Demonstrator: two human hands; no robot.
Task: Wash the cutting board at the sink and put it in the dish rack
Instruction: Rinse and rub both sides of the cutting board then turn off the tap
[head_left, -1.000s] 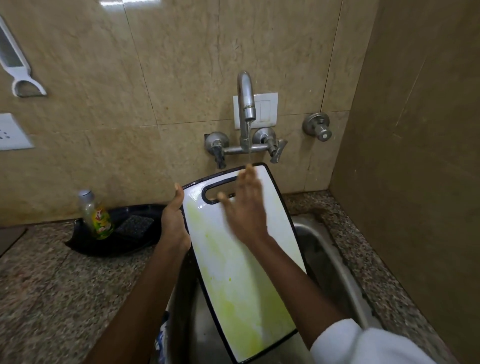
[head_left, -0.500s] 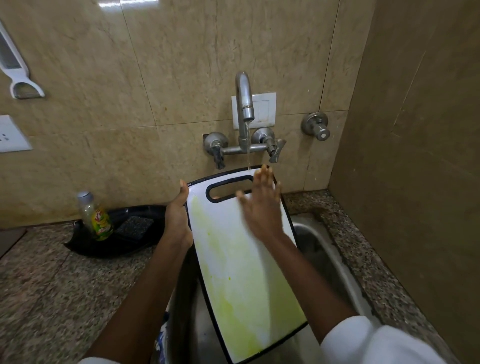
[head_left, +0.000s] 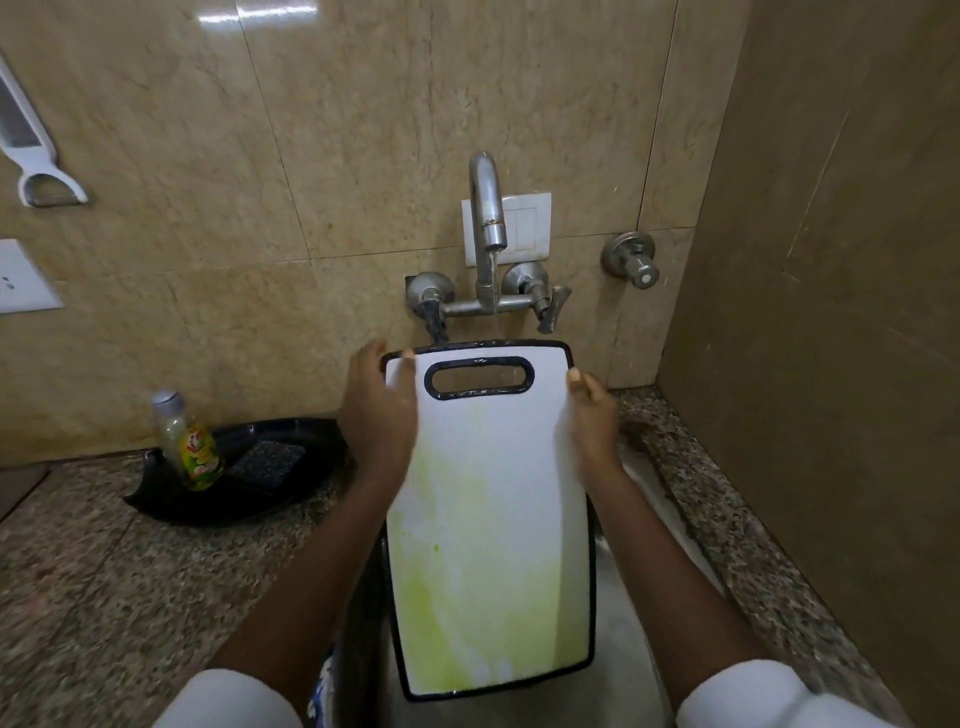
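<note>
A white cutting board (head_left: 488, 499) with a black rim, a handle slot at its top and a yellow-green stain over its lower half stands tilted over the steel sink (head_left: 649, 545), below the wall tap (head_left: 488, 228). My left hand (head_left: 382, 410) grips the board's upper left edge, thumb on the face. My right hand (head_left: 592, 415) holds the upper right edge. The top edge of the board sits just under the spout. No dish rack is in view.
A black tray (head_left: 218, 493) on the granite counter at the left holds a dish-soap bottle (head_left: 189, 441) and a dark scrub pad (head_left: 265, 462). A second valve (head_left: 631, 262) is on the tiled wall. A brown side wall (head_left: 831, 364) closes the right.
My right hand left the board's face and moved to its right edge. The board turned from slanted to nearly square under the tap. The left hand shifted up toward the top corner.
</note>
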